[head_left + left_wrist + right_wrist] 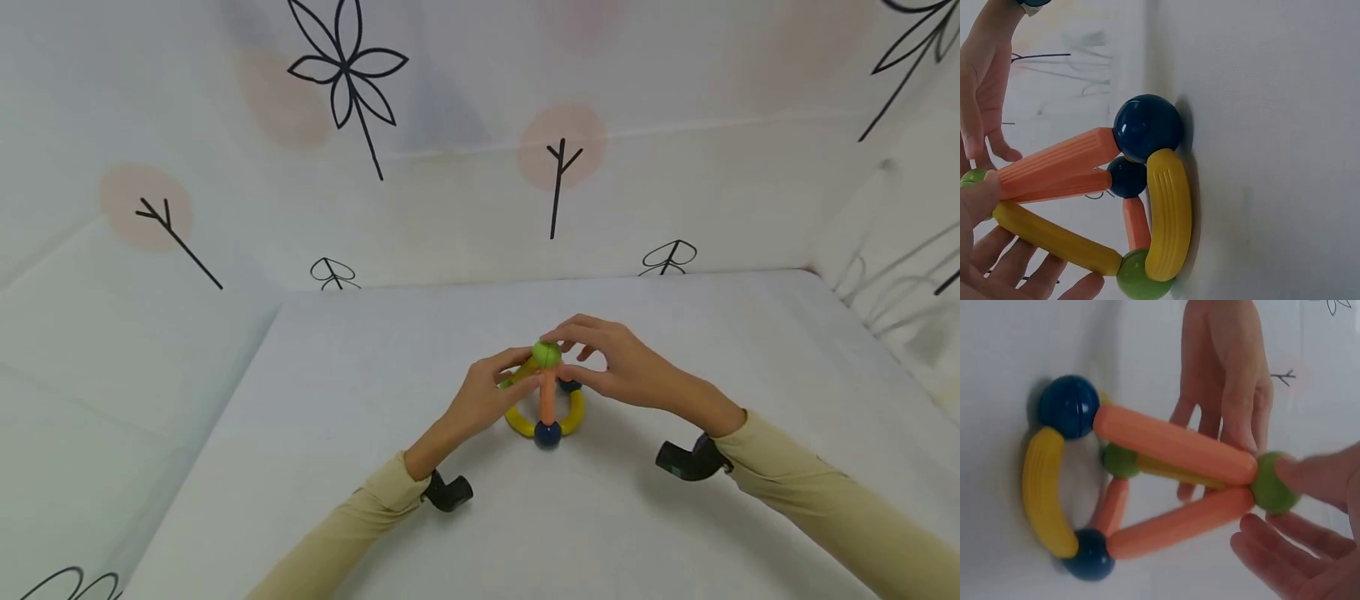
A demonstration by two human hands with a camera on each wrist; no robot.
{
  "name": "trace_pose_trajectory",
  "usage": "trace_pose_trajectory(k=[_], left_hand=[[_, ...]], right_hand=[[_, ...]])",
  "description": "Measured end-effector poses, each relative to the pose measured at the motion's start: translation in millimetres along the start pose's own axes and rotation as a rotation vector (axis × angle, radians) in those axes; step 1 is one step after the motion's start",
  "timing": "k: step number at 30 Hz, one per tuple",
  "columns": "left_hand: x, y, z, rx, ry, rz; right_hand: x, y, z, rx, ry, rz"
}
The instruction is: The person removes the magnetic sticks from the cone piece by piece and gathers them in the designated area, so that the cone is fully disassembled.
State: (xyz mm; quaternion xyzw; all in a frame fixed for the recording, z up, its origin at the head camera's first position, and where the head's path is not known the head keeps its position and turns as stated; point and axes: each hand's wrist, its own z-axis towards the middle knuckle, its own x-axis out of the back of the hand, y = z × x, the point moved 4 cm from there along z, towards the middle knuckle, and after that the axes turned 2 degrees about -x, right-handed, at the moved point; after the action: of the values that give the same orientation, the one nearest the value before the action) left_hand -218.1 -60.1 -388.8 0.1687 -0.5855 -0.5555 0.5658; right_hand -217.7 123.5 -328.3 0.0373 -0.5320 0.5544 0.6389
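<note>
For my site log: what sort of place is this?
Probably a small indoor play or recording corner: pale walls bearing black line-drawn plants stand behind and beside a white tabletop, which holds a colourful rod-and-ball toy.

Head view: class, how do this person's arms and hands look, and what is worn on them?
The left sleeve and right sleeve are long, plain beige. Each wrist carries a black, bent, tube-like device. The left hand and right hand wear no gloves.

Your ball-and-rod pyramid (548, 400) stood upright on the white tabletop (555, 542): a green ball (547, 353) topped two orange rods (1174, 445) and a straight yellow rod (1057, 239), above two blue balls (1069, 407) and curved yellow rods (1170, 219).
</note>
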Motion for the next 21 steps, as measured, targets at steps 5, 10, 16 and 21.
trace_pose_trajectory(k=[5,10,16,21], left_hand=[[-4.6,-3.4,8.6,-0.032,0.006,-0.056],[-3.9,-5.3,14.5,-0.014,0.01,-0.169],[-2.3,-6.0,16.2,0.009,0.004,-0.213],[-5.2,-4.2,16.5,0.006,-0.004,-0.186]], right_hand=[[-7,1,5.9,0.035,0.036,0.036],[-8,2,6.0,0.036,0.059,0.056],[-10,0,6.5,0.037,0.068,0.068],[-10,1,7.1,0.016,0.098,0.038]])
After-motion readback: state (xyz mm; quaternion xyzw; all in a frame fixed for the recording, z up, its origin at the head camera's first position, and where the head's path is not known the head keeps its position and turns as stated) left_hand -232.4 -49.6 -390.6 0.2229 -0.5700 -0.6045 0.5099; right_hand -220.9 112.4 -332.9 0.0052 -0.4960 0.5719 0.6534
